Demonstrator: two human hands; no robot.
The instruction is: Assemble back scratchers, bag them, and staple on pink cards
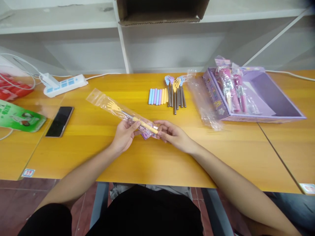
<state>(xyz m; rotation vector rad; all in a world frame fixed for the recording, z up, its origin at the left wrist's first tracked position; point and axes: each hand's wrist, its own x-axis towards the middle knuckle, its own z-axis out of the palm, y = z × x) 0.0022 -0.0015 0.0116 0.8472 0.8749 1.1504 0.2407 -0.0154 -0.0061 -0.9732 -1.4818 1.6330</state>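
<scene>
A yellow back scratcher [127, 114] with a hand-shaped head and metal rod lies inside a clear plastic bag [94, 96]. My left hand [124, 135] is closed around the bag, thumb on the yellow handle. The fingers of my right hand [173, 135] pinch the bag's lower end beside the handle tip. A small purple piece [147, 135], perhaps a card, shows partly beneath the handle. Beyond my hands lie several loose scratcher heads on metal rods [175, 93], in blue, purple and yellow. Next to them is a row of blue, purple and yellow handles [157, 96].
At right, a purple box [268, 118] holds bagged pink items, with clear plastic bags [204, 109] beside it. A phone [59, 122], a green package [21, 116] and a white power strip [65, 85] are at left. An open cardboard box [159, 22] sits on the shelf above.
</scene>
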